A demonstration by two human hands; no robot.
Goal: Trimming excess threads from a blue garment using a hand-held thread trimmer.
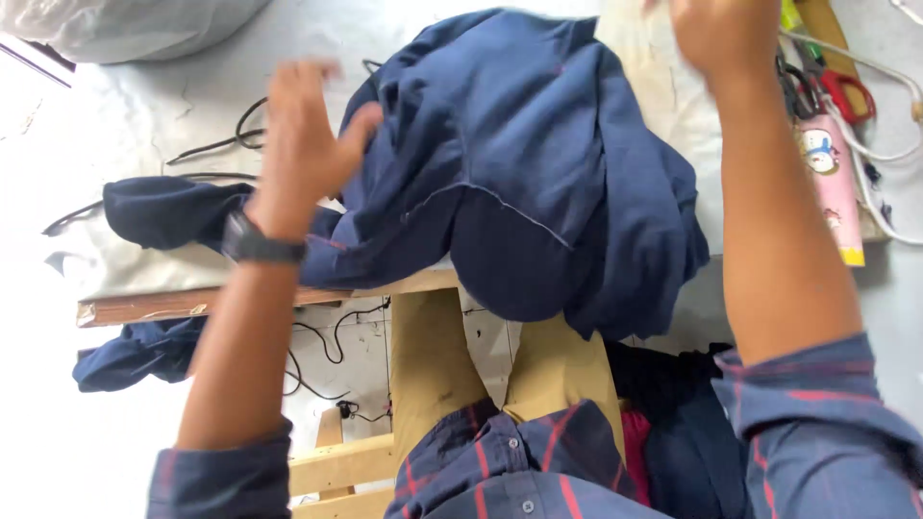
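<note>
A dark blue garment (524, 163) lies heaped on a white padded table (135, 115) and hangs over its near wooden edge. My left hand (303, 135) is blurred, fingers spread, its thumb touching the garment's left side; a dark watch sits on that wrist. My right hand (721, 34) is raised at the top edge above the cloth's right side, and its fingers are cut off by the frame. One sleeve (168, 211) stretches out to the left on the table.
A pink cylindrical case (832, 183), red-handled scissors (846, 91) and white cords lie at the table's right. Black cables (240, 135) trail at the left. More dark cloth (135, 351) hangs below the table edge, and a wooden frame (346, 461) stands underneath.
</note>
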